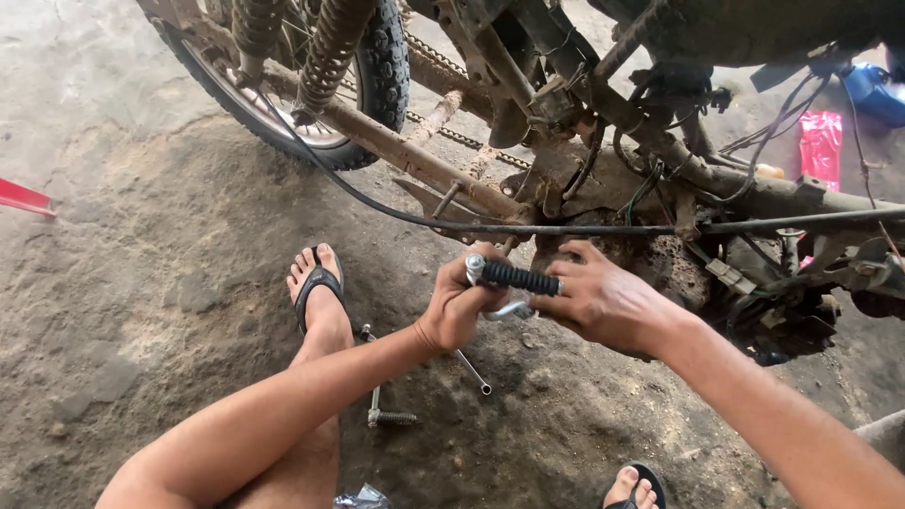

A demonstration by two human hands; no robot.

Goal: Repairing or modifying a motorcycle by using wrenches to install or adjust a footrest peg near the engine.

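My left hand [462,306] and my right hand [599,297] both grip a metal lever with a ribbed black rubber sleeve [517,277], held level just under the rusty motorcycle frame [424,160]. The left hand closes around its chrome end, the right pinches the rubber end. A long black cable [528,228] runs across just above the hands. The muddy engine [660,264] sits right behind my right hand.
The rear wheel [377,85] with two springs and a chain stands at the back left. A socket wrench [377,401] and a thin metal rod [471,369] lie on the dirt floor beside my sandalled foot [319,287]. A red packet [820,146] and a blue container [872,90] lie far right.
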